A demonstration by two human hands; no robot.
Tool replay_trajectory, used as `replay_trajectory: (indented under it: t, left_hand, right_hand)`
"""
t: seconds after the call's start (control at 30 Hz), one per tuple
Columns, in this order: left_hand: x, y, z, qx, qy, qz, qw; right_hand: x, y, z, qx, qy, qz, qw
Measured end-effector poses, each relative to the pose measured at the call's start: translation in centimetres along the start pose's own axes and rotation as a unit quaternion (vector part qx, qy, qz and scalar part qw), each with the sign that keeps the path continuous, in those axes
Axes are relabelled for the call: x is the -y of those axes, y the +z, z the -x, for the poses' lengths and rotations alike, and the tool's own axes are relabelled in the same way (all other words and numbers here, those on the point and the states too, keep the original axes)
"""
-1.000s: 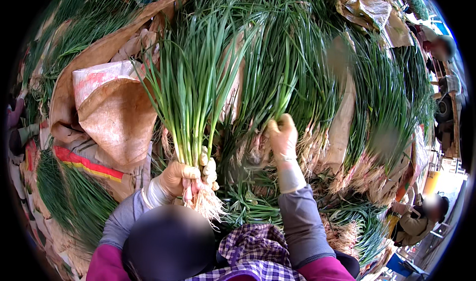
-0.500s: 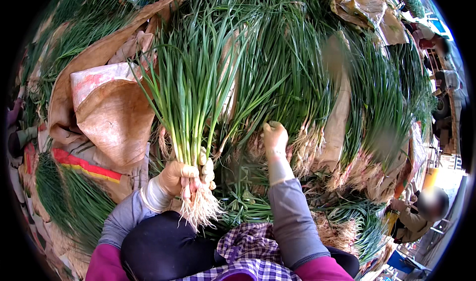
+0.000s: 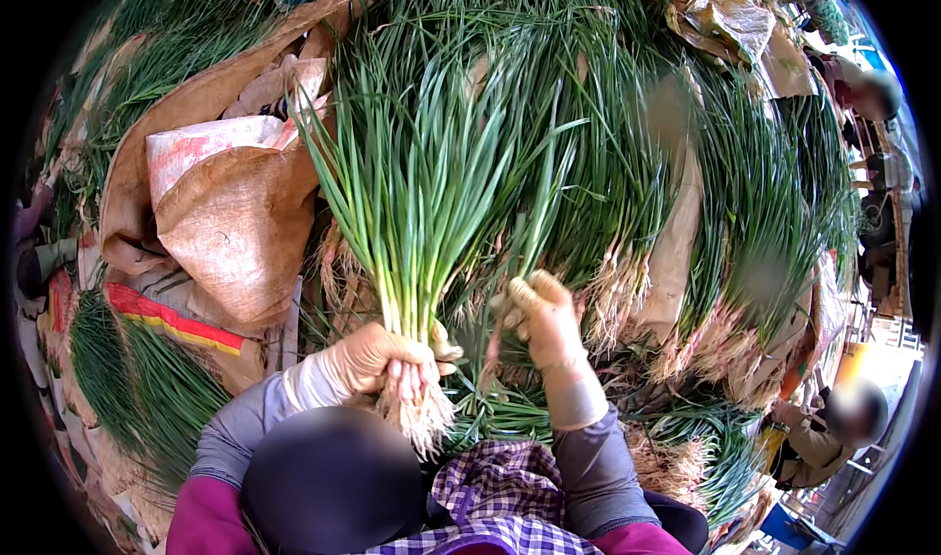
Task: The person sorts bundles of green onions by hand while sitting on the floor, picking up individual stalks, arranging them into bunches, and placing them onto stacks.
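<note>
My left hand (image 3: 377,359), in a tan glove, grips a bunch of green onions (image 3: 417,193) just above the white roots, which hang below the fist. The leaves fan upward. My right hand (image 3: 544,322), also gloved, is closed on one or two loose green onion stalks (image 3: 534,222) pulled up from the heap, close to the right of the bunch. A large pile of green onions (image 3: 627,144) with pale rooted ends lies in front of both hands.
Brown woven sacks (image 3: 230,217) lie to the left, one with a red stripe. More green onions (image 3: 137,388) lie at the lower left. Crumpled brown wrapping (image 3: 730,21) sits at the top right. Other people (image 3: 833,428) are at the right edge.
My right hand drew back from the pile toward the bunch, lifting a stalk or two. My left hand has kept its grip on the bunch in about the same place.
</note>
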State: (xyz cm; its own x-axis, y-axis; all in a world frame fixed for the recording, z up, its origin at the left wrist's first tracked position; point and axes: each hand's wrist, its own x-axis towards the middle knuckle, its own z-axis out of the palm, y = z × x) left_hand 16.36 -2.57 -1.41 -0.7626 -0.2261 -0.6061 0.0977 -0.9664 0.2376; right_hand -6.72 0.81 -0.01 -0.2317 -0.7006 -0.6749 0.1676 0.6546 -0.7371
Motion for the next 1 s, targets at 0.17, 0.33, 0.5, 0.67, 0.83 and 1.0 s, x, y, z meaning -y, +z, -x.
replay_trajectory:
  t: [0.17,0.33,0.5,0.67,0.83,1.0]
  left_hand:
    - [1.3,-0.5,-1.4,-0.012,-0.049,-0.037,0.998]
    - [1.3,-0.5,-1.7,0.144,0.028,0.147,0.978]
    - [0.9,-0.6,-1.0,0.133,0.011,0.144,0.980]
    - [1.2,-0.7,-1.3,0.122,0.025,0.114,0.986]
    - [1.0,-0.8,-1.2,0.082,0.034,0.092,0.992]
    - [-1.2,0.9,2.0,0.139,0.070,0.083,0.984]
  right_hand:
    - [-2.8,3.9,1.6,0.007,-0.052,0.159,0.986]
    - [-4.3,1.2,-1.0,-0.068,-0.082,-0.109,0.988]
    - [-3.2,-0.4,0.7,0.337,0.035,0.533,0.775]
    - [-2.2,4.2,1.2,0.215,0.065,-0.230,0.947]
    - [-2.3,7.0,1.1,0.034,0.041,-0.332,0.942]
    - [-4.8,1.7,-1.7,-0.034,0.009,-0.060,0.998]
